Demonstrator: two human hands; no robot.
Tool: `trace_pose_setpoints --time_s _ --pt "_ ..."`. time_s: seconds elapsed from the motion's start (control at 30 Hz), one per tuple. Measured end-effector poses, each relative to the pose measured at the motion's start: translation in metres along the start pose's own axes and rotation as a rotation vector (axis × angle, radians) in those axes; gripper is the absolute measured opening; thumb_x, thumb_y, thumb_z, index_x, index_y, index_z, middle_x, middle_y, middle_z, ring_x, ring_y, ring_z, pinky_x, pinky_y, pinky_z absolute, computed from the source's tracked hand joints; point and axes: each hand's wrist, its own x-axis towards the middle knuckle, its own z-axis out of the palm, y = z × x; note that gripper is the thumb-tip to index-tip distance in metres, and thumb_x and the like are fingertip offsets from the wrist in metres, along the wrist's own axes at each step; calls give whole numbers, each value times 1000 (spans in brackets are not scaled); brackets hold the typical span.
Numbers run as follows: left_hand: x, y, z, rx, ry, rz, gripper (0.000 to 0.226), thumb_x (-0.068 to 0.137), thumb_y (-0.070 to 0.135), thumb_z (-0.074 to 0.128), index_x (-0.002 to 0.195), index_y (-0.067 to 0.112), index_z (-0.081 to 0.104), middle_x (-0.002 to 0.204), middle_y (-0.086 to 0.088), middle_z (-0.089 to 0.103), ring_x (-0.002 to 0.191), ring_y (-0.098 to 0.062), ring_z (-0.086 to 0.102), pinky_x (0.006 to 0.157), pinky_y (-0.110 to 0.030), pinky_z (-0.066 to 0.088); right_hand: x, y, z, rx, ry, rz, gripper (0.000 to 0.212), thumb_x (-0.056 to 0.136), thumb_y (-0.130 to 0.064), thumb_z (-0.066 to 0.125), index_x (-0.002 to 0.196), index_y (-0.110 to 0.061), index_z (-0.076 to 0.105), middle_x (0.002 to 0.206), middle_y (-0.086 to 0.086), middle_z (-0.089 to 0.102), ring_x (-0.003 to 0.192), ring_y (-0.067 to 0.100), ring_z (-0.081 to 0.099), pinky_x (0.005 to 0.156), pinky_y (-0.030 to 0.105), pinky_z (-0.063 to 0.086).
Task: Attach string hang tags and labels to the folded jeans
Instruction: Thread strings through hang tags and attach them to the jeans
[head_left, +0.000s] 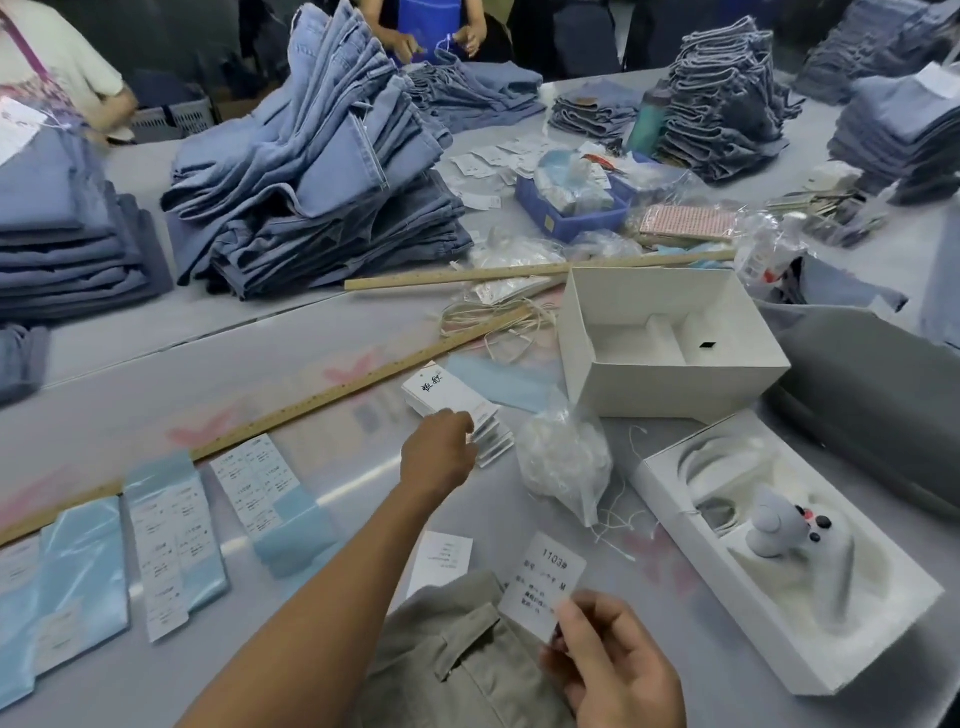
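Tags: right hand (613, 660) is pinching a printed label (543, 584) upright, text legible; left hand (439, 454) is reaching onto the tag stack (457, 410), fingers curling over it, likely picking one.

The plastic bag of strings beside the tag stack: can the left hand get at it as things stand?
Probably yes: the left hand rests on the tag stack beside the bag of strings, nothing between.

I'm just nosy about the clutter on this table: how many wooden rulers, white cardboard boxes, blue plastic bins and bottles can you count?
Wooden rulers: 2
White cardboard boxes: 2
Blue plastic bins: 1
Bottles: 1
Total: 6
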Motion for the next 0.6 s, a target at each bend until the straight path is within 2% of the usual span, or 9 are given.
trace_pose_setpoints --time_s 0.07,0.13,0.2,0.33,0.43,0.53,0.6 --pt "18 1 9 86 -5 26 25 96 29 58 119 20 63 122 -3 60 118 -25 52 79 -35 45 0 -2 1 -35 -18 10 28 83 10 70 66 -11 73 51 14 61 43 13 57 50 31 53" --pt "34 3 15 169 -13 58 29 97 34 57 122 18 60 124 -5 56 120 -27 48 82 -39 47 1 -6 1 -68 -26 28 27 82 13 69 63 -6 71 50 17 60 42 17 57 61 36 51" --pt "48 4 19 230 -24 93 31 96 35 58 120 15 59 124 -7 54 118 -28 48 82 -39 46 1 -8 0 -91 -20 50 30 82 17 67 59 -2 67 50 20 59 40 19 57 55 37 53" --pt "62 -1 21 199 -12 108 28 95 36 62 117 18 59 119 -4 57 114 -26 53 76 -36 43 3 -12 -1 -133 -46 57 24 82 20 64 63 6 62 48 22 58 36 17 55 43 19 49" --pt "66 -8 16 115 -27 101 29 94 43 65 114 22 62 118 1 62 113 -23 56 74 -33 39 3 -13 0 -119 -47 73 22 82 23 62 64 10 60 46 21 56 35 18 54 41 19 47" --pt "69 -14 9 49 -49 85 24 96 43 64 113 27 66 120 5 65 114 -20 58 82 -34 46 2 -13 1 -109 -43 95 22 83 23 60 65 11 59 45 18 55 37 19 55 44 22 49" --pt "67 -16 5 32 -17 66 17 99 37 61 107 27 71 115 4 69 110 -22 61 80 -34 47 1 -13 2 -127 -48 90 23 83 23 59 64 10 60 44 18 55 37 19 55 43 21 48"
